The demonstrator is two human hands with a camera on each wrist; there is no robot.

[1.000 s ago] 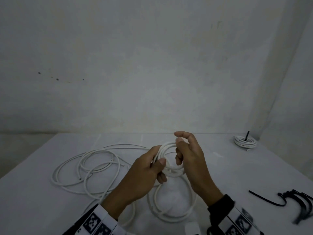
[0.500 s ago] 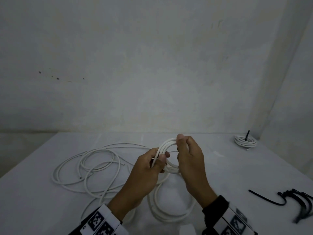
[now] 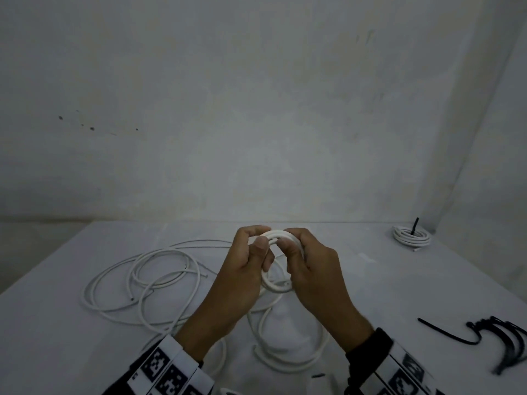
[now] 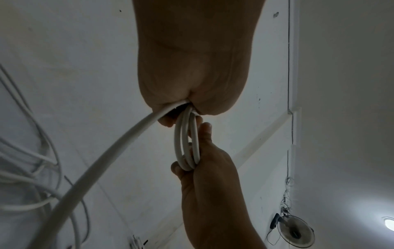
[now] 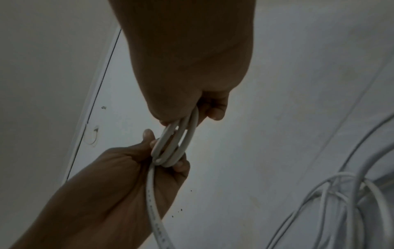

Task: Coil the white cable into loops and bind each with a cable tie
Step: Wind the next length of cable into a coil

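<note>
Coiling is the step in hand: your left hand (image 3: 245,269) and right hand (image 3: 310,266) both clench a small coil of round white plastic cable (image 3: 278,285), held up just above the pale grey tabletop (image 3: 57,337). The uncoiled white cable (image 3: 148,280) sprawls on the left, so I judge your next move is feeding another turn in. Black plastic cable ties (image 3: 504,340) wait near right; a finished white coil (image 3: 411,236) sits far right by the bare grey wall (image 3: 256,109).
</note>
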